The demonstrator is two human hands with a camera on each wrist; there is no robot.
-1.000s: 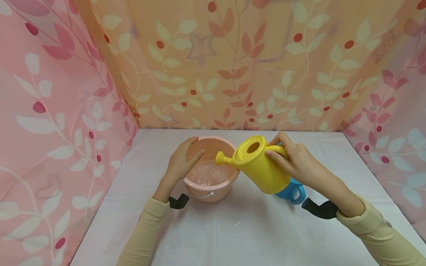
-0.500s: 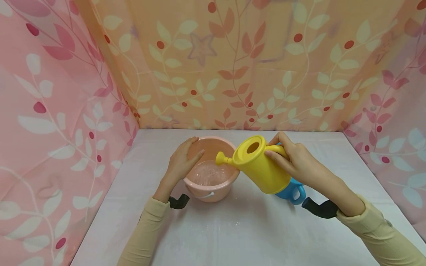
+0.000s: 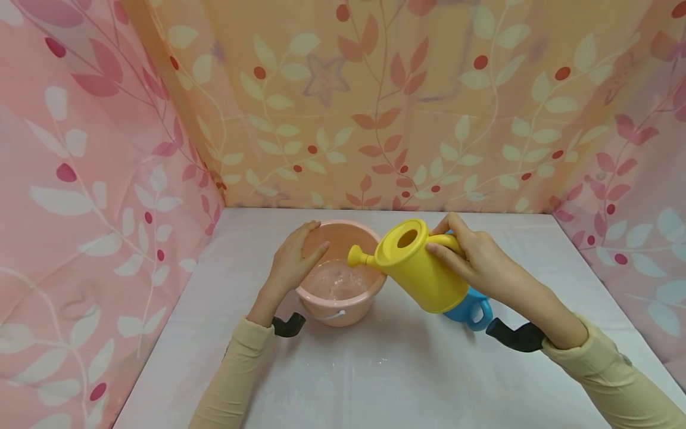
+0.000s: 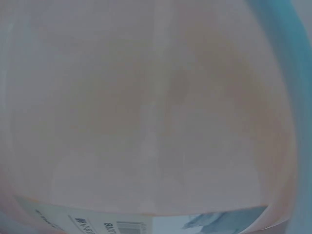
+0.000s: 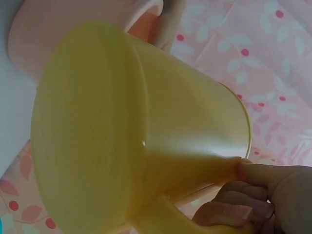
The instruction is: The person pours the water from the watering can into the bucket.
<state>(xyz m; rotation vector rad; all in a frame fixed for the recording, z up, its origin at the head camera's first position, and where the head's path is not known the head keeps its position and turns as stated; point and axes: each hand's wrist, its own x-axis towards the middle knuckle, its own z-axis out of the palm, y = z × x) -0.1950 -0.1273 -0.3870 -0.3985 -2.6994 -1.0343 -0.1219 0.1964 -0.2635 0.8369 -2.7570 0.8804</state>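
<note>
My right hand [image 3: 479,253] grips the handle of a yellow watering can [image 3: 420,268], seen close up in the right wrist view. The can is tilted left, its spout over the inside of a pink bucket [image 3: 339,314]. Rippling, bubbly water lies in the bucket; the stream itself is hard to make out. At the bucket's left rim my left hand [image 3: 293,259] holds on, thumb over the inner side and fingers along the rim. The bucket's pale wall [image 4: 146,122] and a printed label [image 4: 97,219] fill the left wrist view.
A blue cup with a handle [image 3: 474,311] stands behind the watering can, partly hidden. Small water drops [image 3: 383,360] dot the white tabletop [image 3: 375,393]. Patterned cloth [image 3: 343,119] encloses the table at the back and both sides.
Both hands, the watering can and the bucket stay in nearly the same place. The ripples on the water in the bucket keep changing shape.
</note>
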